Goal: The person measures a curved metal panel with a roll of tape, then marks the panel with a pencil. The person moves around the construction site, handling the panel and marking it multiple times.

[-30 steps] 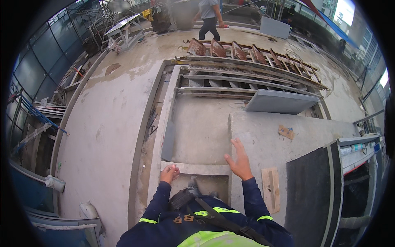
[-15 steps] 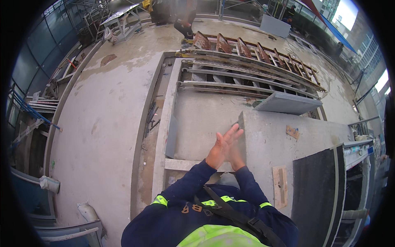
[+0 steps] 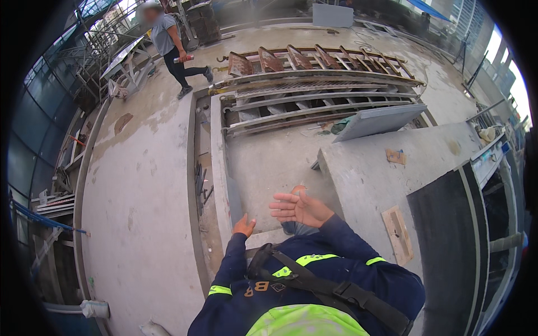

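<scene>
My right hand (image 3: 302, 209) is spread in front of my body, palm showing and fingers pointing left, with nothing in it. Lower and to the left, my left hand (image 3: 244, 225) is apart from it, its thumb raised and other fingers partly hidden; it looks open and holds nothing I can see. That left hand is nearest the low concrete kerb (image 3: 219, 159) beside a recessed bay (image 3: 269, 159). Behind the right hand, a small brownish rounded shape (image 3: 298, 190) is mostly covered.
Metal stair sections (image 3: 325, 101) lie across the far side, with a grey board (image 3: 381, 120) leaning near them. On the raised slab at right are wood pieces (image 3: 398, 234) and a black sheet (image 3: 445, 224). A co-worker (image 3: 168, 42) walks at far left, holding a red cylindrical thing (image 3: 184, 58).
My hands, close together before, have moved apart, the left one down and left. My view has turned left. The co-worker, barely visible at the top earlier, now shows almost fully.
</scene>
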### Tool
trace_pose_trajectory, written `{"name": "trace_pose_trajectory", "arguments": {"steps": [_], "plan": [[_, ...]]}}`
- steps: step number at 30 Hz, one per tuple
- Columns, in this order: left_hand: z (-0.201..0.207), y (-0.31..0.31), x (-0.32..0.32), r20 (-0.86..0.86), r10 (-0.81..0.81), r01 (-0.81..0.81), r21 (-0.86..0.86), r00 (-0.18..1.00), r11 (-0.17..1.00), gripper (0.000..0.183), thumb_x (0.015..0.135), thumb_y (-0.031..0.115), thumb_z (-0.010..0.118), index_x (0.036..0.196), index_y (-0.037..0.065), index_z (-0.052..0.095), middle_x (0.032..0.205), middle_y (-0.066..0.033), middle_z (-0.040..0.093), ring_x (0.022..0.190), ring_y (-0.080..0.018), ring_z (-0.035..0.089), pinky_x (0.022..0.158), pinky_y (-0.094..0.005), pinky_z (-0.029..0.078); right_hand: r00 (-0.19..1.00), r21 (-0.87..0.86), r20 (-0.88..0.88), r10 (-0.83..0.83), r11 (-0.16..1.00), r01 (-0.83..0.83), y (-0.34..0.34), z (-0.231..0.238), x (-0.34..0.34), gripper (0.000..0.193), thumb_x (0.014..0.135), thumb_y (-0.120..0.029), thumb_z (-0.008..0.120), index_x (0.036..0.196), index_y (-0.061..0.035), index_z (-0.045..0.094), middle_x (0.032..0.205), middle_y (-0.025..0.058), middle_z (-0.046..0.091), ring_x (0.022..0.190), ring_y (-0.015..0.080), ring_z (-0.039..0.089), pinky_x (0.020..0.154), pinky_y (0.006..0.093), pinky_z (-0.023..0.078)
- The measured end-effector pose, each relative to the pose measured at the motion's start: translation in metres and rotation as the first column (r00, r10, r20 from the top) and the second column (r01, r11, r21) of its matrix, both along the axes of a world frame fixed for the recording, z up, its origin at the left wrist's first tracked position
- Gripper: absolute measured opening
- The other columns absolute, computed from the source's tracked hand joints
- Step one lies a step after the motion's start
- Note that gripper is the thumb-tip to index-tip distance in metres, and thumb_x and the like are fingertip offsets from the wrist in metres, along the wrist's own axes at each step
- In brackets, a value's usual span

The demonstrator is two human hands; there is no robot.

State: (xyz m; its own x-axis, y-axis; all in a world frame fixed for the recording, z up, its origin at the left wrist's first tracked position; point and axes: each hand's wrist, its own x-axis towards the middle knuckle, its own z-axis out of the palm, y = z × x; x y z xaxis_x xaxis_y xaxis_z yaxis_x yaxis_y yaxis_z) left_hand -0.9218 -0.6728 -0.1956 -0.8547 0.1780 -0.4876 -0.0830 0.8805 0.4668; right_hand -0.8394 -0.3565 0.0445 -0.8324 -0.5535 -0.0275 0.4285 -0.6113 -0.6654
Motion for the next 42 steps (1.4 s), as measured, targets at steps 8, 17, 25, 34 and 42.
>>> {"name": "trace_pose_trajectory", "arguments": {"steps": [8, 17, 25, 34, 42], "plan": [[-0.103, -0.149, 0.133, 0.47, 0.725, -0.701, -0.268, 0.504, 0.661, 0.069, 0.104, 0.062, 0.044, 0.118, 0.003, 0.076, 0.109, -0.0214, 0.077, 0.11, -0.0389, 0.071, 0.097, -0.049, 0.051, 0.975, 0.824, -0.135, 0.178, 0.566, 0.011, 0.01, -0.078, -0.126, 0.068, 0.104, -0.049, 0.063, 0.151, -0.0007, 0.054, 0.142, 0.0238, 0.064, 0.134, 0.0345, 0.062, 0.112, 0.0404, 0.048], [-0.086, -0.068, -0.031, 0.419, 0.261, -0.257, -0.069, 0.869, 0.964, 0.065, 0.101, 0.061, 0.055, 0.129, 0.005, 0.072, 0.11, -0.0175, 0.078, 0.11, -0.0343, 0.072, 0.097, -0.0446, 0.053, 0.908, 0.929, -0.243, 0.34, 0.352, 0.116, 0.089, -0.156, -0.346, 0.068, 0.1, -0.053, 0.064, 0.144, -0.0016, 0.06, 0.129, 0.0223, 0.072, 0.121, 0.0361, 0.068, 0.103, 0.0457, 0.051], [0.008, 0.067, -0.492, 0.162, 0.548, -0.543, 0.523, 0.821, 0.657, 0.059, 0.103, 0.05, 0.067, 0.14, 0.004, 0.063, 0.117, -0.0133, 0.075, 0.11, -0.0245, 0.072, 0.087, -0.0369, 0.057, 0.899, 0.83, -0.282, -0.336, 0.385, 0.404, 0.254, -0.102, -0.496, 0.061, 0.103, -0.047, 0.064, 0.144, -0.0015, 0.061, 0.132, 0.0219, 0.071, 0.125, 0.0348, 0.067, 0.106, 0.0419, 0.051], [-0.06, 0.257, -0.678, 0.119, -0.426, 0.419, 0.075, 0.897, 0.905, 0.045, 0.099, 0.044, 0.07, 0.124, 0.006, 0.074, 0.107, -0.0177, 0.077, 0.103, -0.0303, 0.075, 0.089, -0.0423, 0.058, 0.589, 0.81, -0.189, -0.786, 0.214, 0.546, 0.383, -0.11, -0.499, 0.06, 0.103, -0.043, 0.065, 0.145, -0.0005, 0.061, 0.135, 0.0194, 0.07, 0.126, 0.0306, 0.066, 0.108, 0.0403, 0.049], [-0.127, 0.41, -0.847, 0.357, -0.504, 0.539, 0.002, 0.787, 0.842, 0.041, 0.099, 0.04, 0.069, 0.117, 0.004, 0.075, 0.096, -0.0117, 0.073, 0.081, -0.0257, 0.07, 0.07, -0.0407, 0.055, 0.372, 0.942, -0.051, -0.927, 0.078, 0.325, 0.459, -0.135, -0.511, 0.061, 0.104, -0.047, 0.06, 0.142, 0.0001, 0.064, 0.141, 0.0227, 0.066, 0.132, 0.0346, 0.063, 0.112, 0.0411, 0.046]]}}
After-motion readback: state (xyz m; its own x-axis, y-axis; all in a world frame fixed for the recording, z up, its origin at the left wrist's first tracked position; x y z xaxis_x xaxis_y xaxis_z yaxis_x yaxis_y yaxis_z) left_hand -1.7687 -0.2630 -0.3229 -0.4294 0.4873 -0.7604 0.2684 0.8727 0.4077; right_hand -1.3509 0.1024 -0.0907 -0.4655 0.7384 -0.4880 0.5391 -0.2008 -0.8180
